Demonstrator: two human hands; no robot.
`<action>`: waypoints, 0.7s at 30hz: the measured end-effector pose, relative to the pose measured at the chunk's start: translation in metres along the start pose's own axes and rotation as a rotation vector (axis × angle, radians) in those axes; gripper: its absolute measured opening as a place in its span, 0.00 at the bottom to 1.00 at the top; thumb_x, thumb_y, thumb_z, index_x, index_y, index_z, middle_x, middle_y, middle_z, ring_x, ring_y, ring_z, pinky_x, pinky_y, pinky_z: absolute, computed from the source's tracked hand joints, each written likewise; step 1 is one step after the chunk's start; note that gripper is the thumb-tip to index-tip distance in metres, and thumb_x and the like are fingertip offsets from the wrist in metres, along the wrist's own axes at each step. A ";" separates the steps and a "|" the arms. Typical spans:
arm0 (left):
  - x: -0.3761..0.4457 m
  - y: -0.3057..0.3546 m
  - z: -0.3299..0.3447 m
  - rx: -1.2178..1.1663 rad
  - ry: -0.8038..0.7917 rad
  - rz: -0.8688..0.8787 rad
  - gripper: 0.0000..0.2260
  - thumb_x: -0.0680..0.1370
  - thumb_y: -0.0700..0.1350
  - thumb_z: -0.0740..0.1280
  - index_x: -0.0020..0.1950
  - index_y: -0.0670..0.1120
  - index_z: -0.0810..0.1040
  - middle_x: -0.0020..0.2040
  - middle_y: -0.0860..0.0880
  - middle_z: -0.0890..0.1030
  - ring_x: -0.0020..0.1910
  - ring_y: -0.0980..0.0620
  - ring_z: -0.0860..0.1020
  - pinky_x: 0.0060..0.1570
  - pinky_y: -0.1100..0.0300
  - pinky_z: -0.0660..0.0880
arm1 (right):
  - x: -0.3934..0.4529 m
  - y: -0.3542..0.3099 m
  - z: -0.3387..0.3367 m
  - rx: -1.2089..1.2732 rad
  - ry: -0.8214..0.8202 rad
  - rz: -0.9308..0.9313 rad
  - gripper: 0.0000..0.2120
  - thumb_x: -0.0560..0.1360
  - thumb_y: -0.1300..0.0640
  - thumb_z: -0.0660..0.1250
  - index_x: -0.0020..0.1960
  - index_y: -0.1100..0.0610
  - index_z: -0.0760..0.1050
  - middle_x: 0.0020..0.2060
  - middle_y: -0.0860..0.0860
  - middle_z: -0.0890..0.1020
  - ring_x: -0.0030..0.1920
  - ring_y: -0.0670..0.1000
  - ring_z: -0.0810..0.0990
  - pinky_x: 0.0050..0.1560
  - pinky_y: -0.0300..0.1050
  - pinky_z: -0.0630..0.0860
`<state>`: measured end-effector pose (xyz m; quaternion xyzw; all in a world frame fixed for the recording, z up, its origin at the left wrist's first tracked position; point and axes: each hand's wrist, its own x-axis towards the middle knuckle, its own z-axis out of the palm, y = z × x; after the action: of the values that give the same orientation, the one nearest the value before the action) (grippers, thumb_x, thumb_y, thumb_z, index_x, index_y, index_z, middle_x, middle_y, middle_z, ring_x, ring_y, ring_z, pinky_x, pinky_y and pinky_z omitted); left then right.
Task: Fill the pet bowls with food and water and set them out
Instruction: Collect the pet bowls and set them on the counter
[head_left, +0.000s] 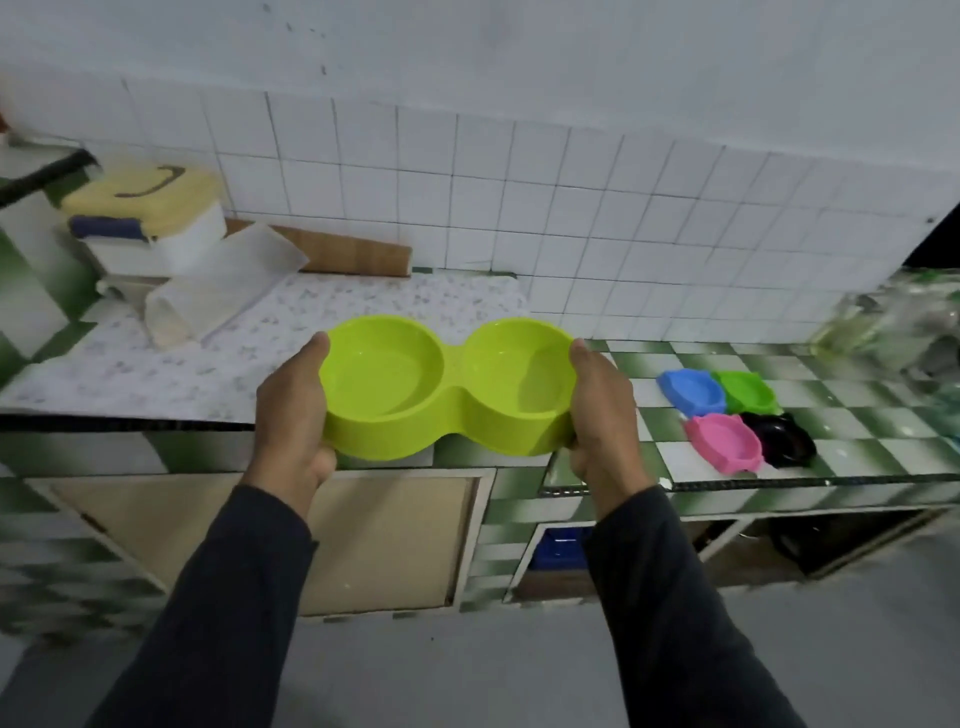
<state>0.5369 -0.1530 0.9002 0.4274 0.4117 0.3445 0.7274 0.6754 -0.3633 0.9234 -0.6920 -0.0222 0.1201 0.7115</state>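
Hands, left (291, 415) and right (605, 410), each clamp their grip on the double bowl (447, 387) ends

Your green-checked counter (857, 431) is carrying 4 small bowls (727, 415), a patterned mat (311, 322), and a lidded container (171, 228).

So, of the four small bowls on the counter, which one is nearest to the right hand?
The pink bowl. It lies at the front left of the group, closest to the right hand.
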 end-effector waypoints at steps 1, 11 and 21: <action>-0.002 -0.005 0.013 0.011 -0.027 -0.007 0.14 0.80 0.55 0.71 0.63 0.52 0.79 0.61 0.49 0.82 0.58 0.47 0.81 0.59 0.48 0.77 | 0.006 0.000 -0.012 0.004 0.028 0.000 0.11 0.81 0.43 0.62 0.43 0.45 0.78 0.49 0.42 0.82 0.56 0.54 0.80 0.64 0.63 0.77; -0.017 -0.064 0.151 0.087 -0.248 -0.112 0.16 0.78 0.58 0.72 0.63 0.54 0.78 0.65 0.49 0.81 0.61 0.45 0.80 0.62 0.43 0.77 | 0.057 0.005 -0.134 0.038 0.279 0.038 0.11 0.83 0.45 0.61 0.45 0.48 0.75 0.54 0.46 0.81 0.60 0.55 0.78 0.66 0.62 0.74; -0.014 -0.130 0.301 0.179 -0.418 -0.165 0.11 0.79 0.55 0.71 0.58 0.52 0.79 0.60 0.50 0.81 0.60 0.46 0.79 0.60 0.47 0.77 | 0.129 0.004 -0.234 0.055 0.464 0.053 0.15 0.77 0.38 0.61 0.57 0.42 0.80 0.62 0.47 0.81 0.62 0.53 0.79 0.67 0.62 0.75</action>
<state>0.8188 -0.3182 0.8757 0.5169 0.3148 0.1501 0.7818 0.8468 -0.5665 0.8919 -0.6818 0.1634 -0.0233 0.7127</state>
